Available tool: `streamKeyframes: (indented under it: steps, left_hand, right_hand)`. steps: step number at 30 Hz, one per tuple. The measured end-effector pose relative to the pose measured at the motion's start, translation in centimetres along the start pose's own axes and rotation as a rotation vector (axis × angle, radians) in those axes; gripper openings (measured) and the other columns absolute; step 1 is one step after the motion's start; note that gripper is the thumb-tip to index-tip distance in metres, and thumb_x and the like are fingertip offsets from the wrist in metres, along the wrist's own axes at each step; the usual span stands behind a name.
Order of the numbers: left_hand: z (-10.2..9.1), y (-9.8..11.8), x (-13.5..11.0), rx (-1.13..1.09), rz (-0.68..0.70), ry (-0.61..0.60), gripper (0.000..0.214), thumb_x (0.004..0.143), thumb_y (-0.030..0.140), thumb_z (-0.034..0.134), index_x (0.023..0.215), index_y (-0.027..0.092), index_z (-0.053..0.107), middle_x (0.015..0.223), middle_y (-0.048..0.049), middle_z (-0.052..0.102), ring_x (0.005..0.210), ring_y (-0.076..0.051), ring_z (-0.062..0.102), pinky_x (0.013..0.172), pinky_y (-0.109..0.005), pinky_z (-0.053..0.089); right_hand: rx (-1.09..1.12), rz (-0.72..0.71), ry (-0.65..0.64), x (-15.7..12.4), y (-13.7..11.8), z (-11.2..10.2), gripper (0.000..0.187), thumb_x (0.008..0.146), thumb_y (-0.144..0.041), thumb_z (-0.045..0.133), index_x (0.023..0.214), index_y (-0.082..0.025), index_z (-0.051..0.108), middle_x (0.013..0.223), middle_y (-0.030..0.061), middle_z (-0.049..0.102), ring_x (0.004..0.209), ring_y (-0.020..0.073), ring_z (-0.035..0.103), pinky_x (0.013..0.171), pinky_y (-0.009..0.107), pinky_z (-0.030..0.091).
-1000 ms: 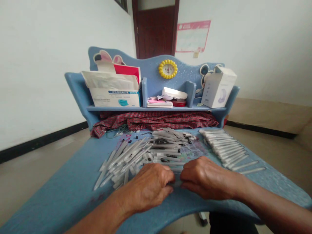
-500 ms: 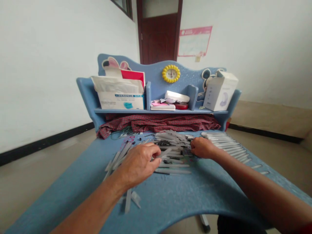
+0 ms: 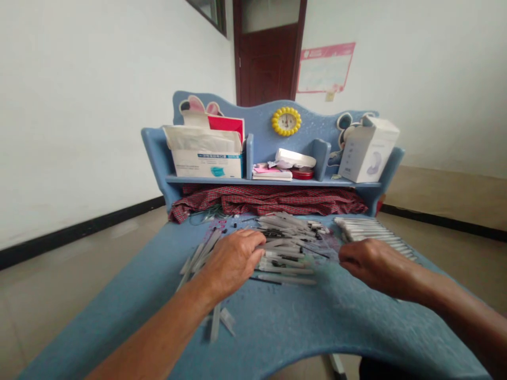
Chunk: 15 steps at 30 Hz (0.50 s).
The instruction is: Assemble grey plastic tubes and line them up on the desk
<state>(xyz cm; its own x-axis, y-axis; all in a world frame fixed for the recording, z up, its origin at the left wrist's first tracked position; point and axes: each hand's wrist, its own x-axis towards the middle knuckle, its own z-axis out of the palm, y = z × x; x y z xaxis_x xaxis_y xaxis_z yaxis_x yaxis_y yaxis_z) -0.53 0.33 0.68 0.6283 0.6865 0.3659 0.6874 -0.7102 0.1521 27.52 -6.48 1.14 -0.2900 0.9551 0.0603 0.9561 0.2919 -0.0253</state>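
Pen barrels (image 3: 289,243), frosted and tube-like, lie in a loose heap on the blue desk (image 3: 301,327), mixed with thin dark pieces. My left hand (image 3: 237,258) is at the heap's left side, its fingers curled toward the thumb; whatever lies between them is hidden. To the right of the heap, my right hand (image 3: 368,264) is closed with its knuckles up, and its fingertips hide anything it grips. Just beyond it lies a row of pens (image 3: 370,228), side by side. More barrels (image 3: 202,253) lie left of my left hand, partly covered by it.
A few clear plastic pieces (image 3: 227,320) lie near the front. Behind the heap, a red checked cloth (image 3: 273,200) is bunched under the shelf (image 3: 253,181). A mask box (image 3: 208,163), a yellow clock (image 3: 286,121) and a white box (image 3: 370,153) are at the back.
My right hand has moved from the heap's right end toward me and to the right, staying closed. My left hand stays by the heap. The whole view has shifted slightly.
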Motion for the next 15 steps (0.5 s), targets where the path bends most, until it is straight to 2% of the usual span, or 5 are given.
streamKeyframes:
  steps: [8, 15]
  left_hand:
    - [0.48, -0.1, -0.01, 0.047, 0.078, -0.003, 0.011, 0.084, 0.016, 0.05, 0.086, 0.017, 0.061, 0.085, -0.0053, 0.063, 0.085, -0.019, 0.059, 0.079, -0.03, 0.045]
    - [0.65, 0.07, -0.05, 0.083, 0.137, -0.018, 0.012, 0.085, 0.015, 0.049, 0.084, 0.017, 0.061, 0.084, -0.0055, 0.064, 0.086, -0.019, 0.058, 0.081, -0.031, 0.044]
  right_hand:
    - [-0.077, -0.045, -0.008, -0.57, -0.06, 0.25, 0.025, 0.087, -0.021, 0.039, 0.066, -0.016, 0.052, 0.063, 0.0044, 0.06, 0.056, 0.012, 0.05, 0.054, 0.027, 0.024]
    - [-0.156, -0.073, -0.027, -0.56, -0.59, 0.01, 0.025, 0.086, -0.017, 0.039, 0.066, -0.016, 0.054, 0.062, 0.0052, 0.061, 0.053, 0.0116, 0.048, 0.052, 0.028, 0.021]
